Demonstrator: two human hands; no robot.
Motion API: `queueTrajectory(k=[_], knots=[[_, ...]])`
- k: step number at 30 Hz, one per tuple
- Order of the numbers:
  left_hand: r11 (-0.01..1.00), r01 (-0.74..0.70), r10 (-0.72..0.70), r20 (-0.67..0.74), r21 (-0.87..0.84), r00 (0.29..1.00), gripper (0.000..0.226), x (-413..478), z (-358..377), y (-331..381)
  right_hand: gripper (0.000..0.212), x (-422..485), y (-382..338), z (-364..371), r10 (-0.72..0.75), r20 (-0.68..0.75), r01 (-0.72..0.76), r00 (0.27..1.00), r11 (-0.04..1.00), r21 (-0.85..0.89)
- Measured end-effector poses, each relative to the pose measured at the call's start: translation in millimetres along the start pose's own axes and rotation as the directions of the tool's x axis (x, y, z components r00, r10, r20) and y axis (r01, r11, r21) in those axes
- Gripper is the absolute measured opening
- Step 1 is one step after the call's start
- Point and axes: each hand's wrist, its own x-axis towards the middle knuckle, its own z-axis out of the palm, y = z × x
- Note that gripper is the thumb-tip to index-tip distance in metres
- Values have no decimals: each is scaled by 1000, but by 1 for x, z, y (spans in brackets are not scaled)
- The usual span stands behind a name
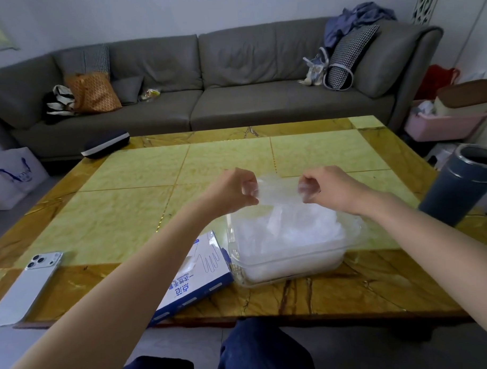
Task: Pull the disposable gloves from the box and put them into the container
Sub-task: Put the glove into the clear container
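Left hand: my left hand [234,188] is curled, pinching one edge of a thin clear plastic glove [277,190].
Right hand: my right hand [326,185], at its 3 o'clock, pinches the opposite edge, so the glove is stretched between them.
Container: the clear rectangular plastic container [292,268] sits under the glove and holds a heap of clear gloves [288,232].
Box: the blue-and-white cardboard glove box [196,280] lies flat at the container's 9 o'clock, touching it.
Table: on the yellow-green stone table [127,216], a white phone [27,285] lies farther out at 9 o'clock.
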Motion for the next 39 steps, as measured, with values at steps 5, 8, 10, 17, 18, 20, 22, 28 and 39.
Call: queueTrajectory(k=[5,8,10,17,18,20,22,28,39], knots=[[1000,-11,12,-46,3,999,13,14,-9,17,90,-9,-17,-12,51,243,-33,969,996,-78],[999,-34,34,-6,26,999,12,17,-13,26,63,-7,-18,-6,34,63,-35,997,999,17],[998,-38,36,44,53,998,14,18,-17,29,32,-4,-15,-5,20,-60,-18,998,1000,23],[995,-90,73,-293,-44,953,15,23,-31,43,8,-1,-12,-33,-154,-542,115,826,988,-107],[991,-118,85,-375,-66,923,17,22,-32,47,11,-2,-14,-38,-207,-607,145,767,978,-151],[981,-170,106,-465,-98,879,20,18,-31,50,17,-8,-20,-44,-331,-676,214,658,943,-254],[978,-192,138,-443,-78,886,20,10,-28,45,22,-16,-23,-44,-449,-651,285,612,893,-348],[980,-151,171,-160,127,972,15,-22,1,11,26,-36,-10,4,-498,-332,361,801,845,-395],[783,-279,125,298,556,946,30,-23,38,-15,22,-20,-3,53,-17,314,77,949,981,-177]])
